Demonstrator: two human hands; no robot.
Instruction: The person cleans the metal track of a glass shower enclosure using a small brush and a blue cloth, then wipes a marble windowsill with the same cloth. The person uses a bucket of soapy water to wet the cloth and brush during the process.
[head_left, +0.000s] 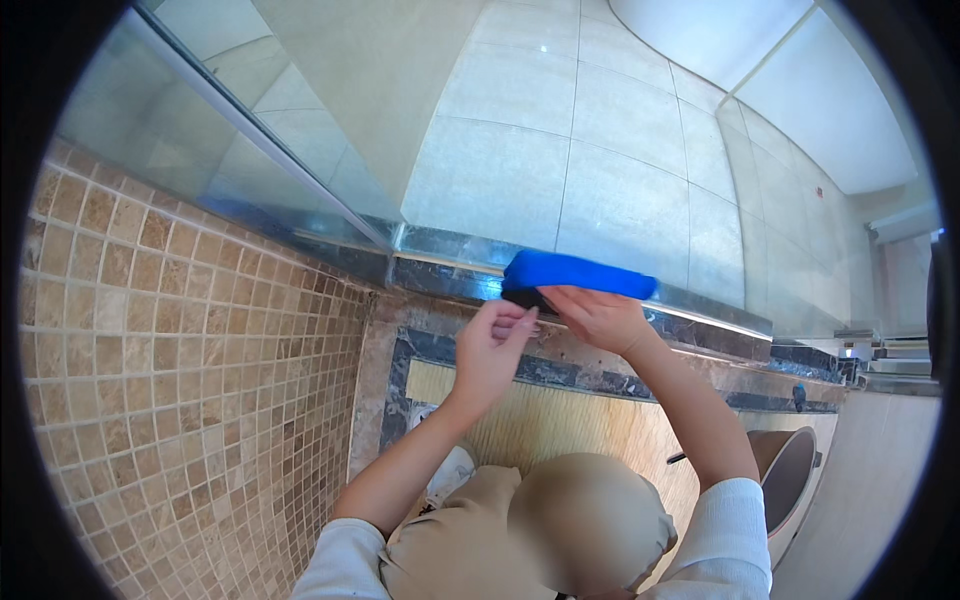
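A bright blue, soft-looking item (581, 274), probably a folded cloth, lies over the fingers of my right hand (600, 319), which holds it from below. At its left end a dark part (521, 295) shows beneath the blue. My left hand (491, 341) is raised just below that dark part with its fingers curled and the thumb near them. Whether those fingertips pinch the dark edge cannot be made out. Both hands are above a dark stone curb (450, 279) that edges the pale tiled floor (502, 172).
A glass panel (247, 127) stands at the left above a brown mosaic tile wall (187, 360). A grey-brown bin (787, 480) is at the right. A small dark blue object (799, 396) lies near the stone border. Below me are my knees and a white shoe (452, 474).
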